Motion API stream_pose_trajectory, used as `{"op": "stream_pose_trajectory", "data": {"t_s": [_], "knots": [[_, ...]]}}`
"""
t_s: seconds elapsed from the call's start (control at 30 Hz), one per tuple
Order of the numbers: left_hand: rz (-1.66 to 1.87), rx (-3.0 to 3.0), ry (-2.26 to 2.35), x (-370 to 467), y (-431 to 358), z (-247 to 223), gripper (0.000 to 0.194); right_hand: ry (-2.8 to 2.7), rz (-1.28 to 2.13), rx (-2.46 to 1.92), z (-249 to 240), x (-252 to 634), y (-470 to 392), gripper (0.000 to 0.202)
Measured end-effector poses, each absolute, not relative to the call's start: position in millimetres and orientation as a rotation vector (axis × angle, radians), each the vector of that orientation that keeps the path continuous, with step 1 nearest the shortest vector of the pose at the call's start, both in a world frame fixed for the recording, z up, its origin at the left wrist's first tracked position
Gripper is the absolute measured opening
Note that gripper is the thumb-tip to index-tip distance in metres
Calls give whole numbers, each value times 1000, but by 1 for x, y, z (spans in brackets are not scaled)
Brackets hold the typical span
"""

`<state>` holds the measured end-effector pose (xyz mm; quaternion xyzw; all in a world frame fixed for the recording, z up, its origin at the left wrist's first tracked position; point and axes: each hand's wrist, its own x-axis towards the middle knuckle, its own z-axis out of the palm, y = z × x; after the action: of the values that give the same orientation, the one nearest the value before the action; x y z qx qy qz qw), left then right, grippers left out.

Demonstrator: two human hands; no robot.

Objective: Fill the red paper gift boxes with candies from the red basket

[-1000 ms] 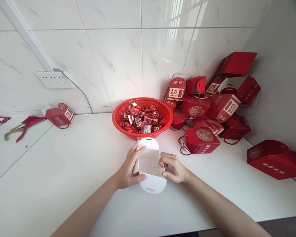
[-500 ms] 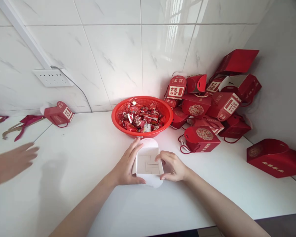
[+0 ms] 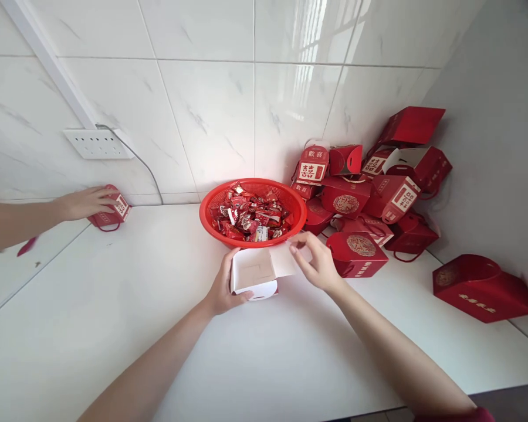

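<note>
My left hand (image 3: 224, 287) grips a small gift box (image 3: 254, 290) from its left side, thumb across the near side. White inner walls and a folded bottom show through the box's open top; I see no candy in it. To the right of the opening, a white flap (image 3: 284, 261) is spread outward. Curled fingers of my right hand (image 3: 317, 262) pinch at this flap's outer edge, thumb and forefinger close together. Directly behind the box stands a red plastic basket (image 3: 206, 220) filled with red-wrapped candies (image 3: 250, 217).
Several red gift boxes (image 3: 356, 252) are piled on the right against the tiled wall. A separate red box (image 3: 481, 287) stands farther right. At the left, another person's hand (image 3: 85, 203) rests on a red box (image 3: 108, 220) beneath a wall socket (image 3: 99, 144).
The gift box has turned and moved slightly left, its flap now out to the right. My right hand has shifted up and right. The other person's hand has reached the left box.
</note>
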<state>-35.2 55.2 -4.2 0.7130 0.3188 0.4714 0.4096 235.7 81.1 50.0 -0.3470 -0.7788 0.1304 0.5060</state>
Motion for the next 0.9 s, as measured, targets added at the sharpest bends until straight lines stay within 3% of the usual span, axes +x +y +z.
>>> {"op": "stream_pose_trajectory", "data": {"t_s": [0.13, 0.27, 0.43, 0.67, 0.9], "knots": [[1194, 1721, 775, -38, 58, -8, 102, -1937, 356, -973, 81, 224, 125, 17], [1216, 1699, 758, -37, 58, -12, 104, -2222, 752, -1199, 94, 195, 172, 24], [1248, 1747, 813, -39, 55, -13, 107, -2602, 1145, -958, 92, 156, 204, 19], [1227, 1781, 872, -41, 55, -12, 101, -2739, 1128, -921, 87, 141, 206, 29], [1193, 1751, 849, -41, 56, -11, 98, -2789, 1248, -665, 84, 137, 212, 23]]}}
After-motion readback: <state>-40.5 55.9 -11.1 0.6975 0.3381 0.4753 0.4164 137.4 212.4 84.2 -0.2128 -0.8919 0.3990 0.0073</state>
